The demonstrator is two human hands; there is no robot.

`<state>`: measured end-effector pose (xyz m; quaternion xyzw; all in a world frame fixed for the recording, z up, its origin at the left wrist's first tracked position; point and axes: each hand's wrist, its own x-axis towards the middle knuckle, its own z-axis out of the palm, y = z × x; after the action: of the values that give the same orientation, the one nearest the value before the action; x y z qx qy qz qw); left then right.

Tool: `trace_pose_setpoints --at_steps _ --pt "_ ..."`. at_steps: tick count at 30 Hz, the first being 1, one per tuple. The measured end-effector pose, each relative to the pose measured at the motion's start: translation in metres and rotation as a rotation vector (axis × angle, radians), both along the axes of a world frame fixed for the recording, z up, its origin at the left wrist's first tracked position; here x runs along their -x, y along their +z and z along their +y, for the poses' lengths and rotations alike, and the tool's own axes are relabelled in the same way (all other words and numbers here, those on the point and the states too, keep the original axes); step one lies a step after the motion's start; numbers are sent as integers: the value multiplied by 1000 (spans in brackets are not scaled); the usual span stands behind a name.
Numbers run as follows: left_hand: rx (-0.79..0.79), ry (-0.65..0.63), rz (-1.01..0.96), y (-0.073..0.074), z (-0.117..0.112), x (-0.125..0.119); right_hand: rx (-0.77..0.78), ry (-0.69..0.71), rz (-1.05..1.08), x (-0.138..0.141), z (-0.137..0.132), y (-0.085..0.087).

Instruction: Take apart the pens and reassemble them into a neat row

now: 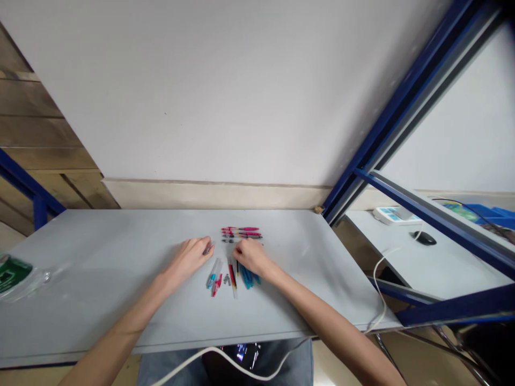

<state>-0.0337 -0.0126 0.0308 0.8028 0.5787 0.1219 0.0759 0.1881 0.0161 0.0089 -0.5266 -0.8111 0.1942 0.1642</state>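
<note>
My left hand is closed, pinching a small clear-and-dark pen part between thumb and fingers. My right hand is curled just below a row of pens; whatever its fingertips hold is hidden. That row has red pens and a dark one, partly covered by the right hand. Nearer the front lie clear pen barrels with blue ends, red pen pieces and small grey bits. Ink refills lie beside several blue pen parts, partly under the right wrist.
The grey table meets a white wall. A clear bottle with a green label lies at its left. Blue metal posts rise on the right, past which are a black mouse and a white cable.
</note>
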Motion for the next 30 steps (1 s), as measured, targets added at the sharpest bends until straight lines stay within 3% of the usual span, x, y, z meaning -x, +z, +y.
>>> trace_pose_setpoints --at_steps 4,7,11,13,23,30 --pt "-158 -162 -234 3 20 -8 33 -9 278 -8 16 12" --pt "-249 -286 -296 -5 28 -16 82 -52 479 -14 21 13" --pt "-244 -276 -403 -23 28 -19 351 -174 1034 -22 22 1" --pt "-213 -286 -432 -31 26 -18 411 -224 1209 -25 23 -5" --pt "-175 -244 -484 -29 24 -19 341 -337 1312 -25 22 -2" --pt "-144 -264 -536 -30 23 -19 315 -285 1239 -24 19 -1"
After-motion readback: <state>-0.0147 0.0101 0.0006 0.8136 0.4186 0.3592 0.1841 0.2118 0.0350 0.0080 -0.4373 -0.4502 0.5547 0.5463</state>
